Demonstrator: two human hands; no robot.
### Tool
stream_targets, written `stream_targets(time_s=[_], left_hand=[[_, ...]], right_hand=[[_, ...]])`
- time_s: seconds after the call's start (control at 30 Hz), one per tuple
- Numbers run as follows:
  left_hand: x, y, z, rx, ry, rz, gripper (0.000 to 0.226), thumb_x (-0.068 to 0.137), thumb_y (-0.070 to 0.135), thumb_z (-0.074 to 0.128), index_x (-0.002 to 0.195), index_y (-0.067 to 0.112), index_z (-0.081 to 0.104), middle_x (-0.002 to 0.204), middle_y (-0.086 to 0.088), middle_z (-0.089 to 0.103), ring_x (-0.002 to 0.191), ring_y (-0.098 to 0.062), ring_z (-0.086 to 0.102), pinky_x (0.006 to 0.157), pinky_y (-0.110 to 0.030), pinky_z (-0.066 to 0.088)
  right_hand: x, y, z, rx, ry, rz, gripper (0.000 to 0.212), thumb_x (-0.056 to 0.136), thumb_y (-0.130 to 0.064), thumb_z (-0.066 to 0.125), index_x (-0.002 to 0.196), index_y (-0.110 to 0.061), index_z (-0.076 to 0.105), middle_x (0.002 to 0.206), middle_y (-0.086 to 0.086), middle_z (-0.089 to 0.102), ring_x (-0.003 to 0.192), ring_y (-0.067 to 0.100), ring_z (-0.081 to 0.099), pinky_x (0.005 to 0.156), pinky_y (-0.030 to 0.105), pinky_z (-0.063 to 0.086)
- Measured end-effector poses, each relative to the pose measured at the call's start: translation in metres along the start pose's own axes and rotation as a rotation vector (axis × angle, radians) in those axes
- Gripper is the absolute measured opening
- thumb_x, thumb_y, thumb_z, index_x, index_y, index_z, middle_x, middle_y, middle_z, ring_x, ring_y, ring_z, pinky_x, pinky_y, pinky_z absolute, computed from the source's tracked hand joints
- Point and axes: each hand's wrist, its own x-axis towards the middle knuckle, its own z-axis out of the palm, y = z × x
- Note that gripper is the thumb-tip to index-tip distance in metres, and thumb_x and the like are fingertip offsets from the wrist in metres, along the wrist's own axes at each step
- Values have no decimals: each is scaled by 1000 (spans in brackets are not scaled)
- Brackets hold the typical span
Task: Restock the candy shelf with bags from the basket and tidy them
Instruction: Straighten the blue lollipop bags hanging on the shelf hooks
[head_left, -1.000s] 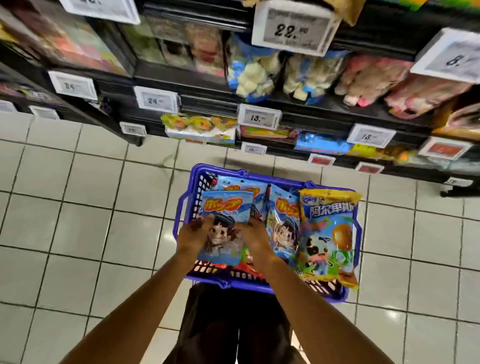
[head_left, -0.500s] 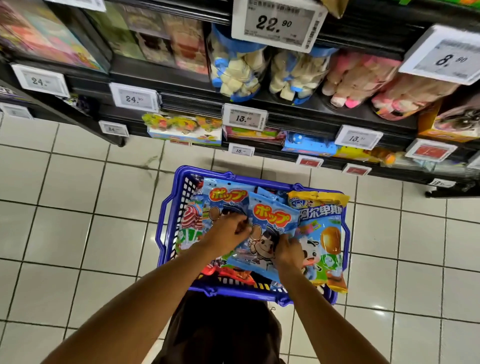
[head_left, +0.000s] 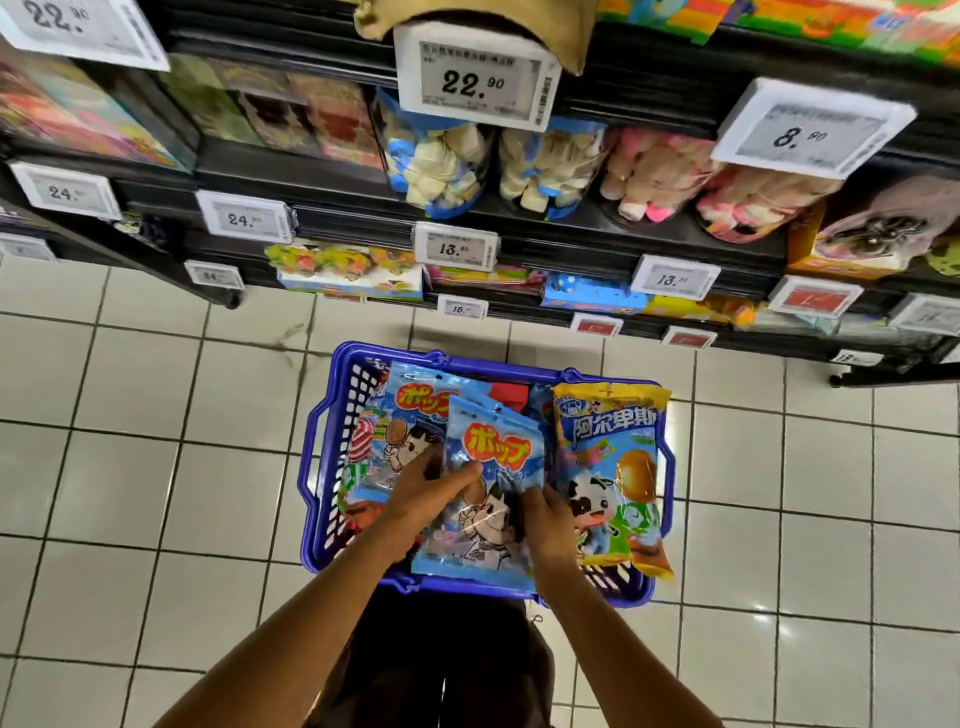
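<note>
A blue plastic basket (head_left: 319, 452) stands on the tiled floor below me, filled with candy bags. On top lies a light-blue bag (head_left: 496, 457) with red-orange lettering and a cartoon child. My left hand (head_left: 431, 486) pinches its left edge and my right hand (head_left: 545, 519) grips its right side. A second bag of the same kind (head_left: 415, 410) lies underneath at the left. A yellow-and-blue bag with a cartoon cow (head_left: 610, 467) fills the basket's right side.
The candy shelf (head_left: 519, 218) rises ahead with white price tags along its black edges. Marshmallow bags (head_left: 441, 166) and pink sweets (head_left: 660, 176) sit on one level, boxed sweets (head_left: 353, 270) lower down. White floor tiles (head_left: 145, 467) surround the basket.
The camera has tilted up, showing more of the shelf. Both hands shifted the top light-blue bag from the basket's left toward its middle, uncovering the second one beneath.
</note>
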Motion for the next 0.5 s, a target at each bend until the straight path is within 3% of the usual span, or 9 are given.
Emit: stream_targets(time_s=[0.07, 0.13, 0.2, 0.23, 0.3, 0.37, 0.43, 0.5], left_hand=[[-14, 1, -9, -176, 0, -35, 13, 90, 18, 68, 90, 27, 58, 69, 0, 66, 49, -8, 59, 45, -20, 46], [-31, 3, -22, -354, -94, -40, 24, 89, 5, 64, 87, 28, 69, 74, -7, 66, 52, -10, 63, 46, -19, 49], [-52, 5, -37, -414, -145, -35, 28, 76, 11, 76, 98, 26, 69, 73, -4, 70, 59, -12, 67, 56, -26, 54], [-63, 8, -44, -412, -158, -25, 47, 66, 19, 85, 108, 21, 64, 75, -3, 71, 63, -14, 68, 62, -30, 53], [-88, 24, -52, -354, -170, 11, 76, 48, 33, 94, 112, 9, 61, 74, -5, 70, 64, -17, 67, 65, -30, 50], [-115, 48, -54, -339, -145, 45, 74, 49, 29, 94, 111, 4, 61, 73, -9, 70, 64, -19, 67, 60, -28, 53], [-153, 84, -55, -333, -152, 84, 73, 50, 30, 94, 110, 7, 62, 76, -6, 71, 67, -19, 67, 60, -29, 52], [-189, 121, -56, -339, -160, 132, 70, 47, 36, 95, 107, 15, 68, 87, -5, 73, 79, -21, 69, 63, -31, 53]], right_hand=[[-16, -3, 1, 2, -54, -56, 19, 99, -18, 47, 94, -14, 65, 82, -1, 67, 75, 15, 61, 62, 20, 47], [-33, -8, 0, 13, -104, -111, 19, 99, -16, 49, 99, -12, 68, 88, 10, 71, 80, 18, 64, 69, 25, 48], [-53, -19, -4, 36, -142, -152, 19, 99, -15, 50, 99, -10, 69, 93, 26, 67, 78, 20, 59, 70, 31, 44], [-65, -26, -8, 68, -151, -167, 19, 98, -12, 51, 97, -12, 70, 93, 26, 67, 76, 19, 59, 68, 30, 45], [-94, -47, -18, 146, -179, -211, 21, 94, -9, 55, 93, -18, 74, 88, 11, 74, 77, 14, 68, 66, 20, 50], [-126, -70, -30, 194, -226, -250, 14, 88, -21, 63, 96, -23, 75, 94, 1, 77, 87, 11, 72, 71, 22, 55], [-165, -104, -49, 219, -264, -299, 26, 84, -34, 73, 107, -22, 72, 102, -1, 76, 96, 14, 71, 83, 32, 56], [-201, -140, -70, 192, -275, -385, 41, 77, -45, 71, 104, -14, 73, 87, -7, 74, 85, 11, 69, 78, 27, 54]])
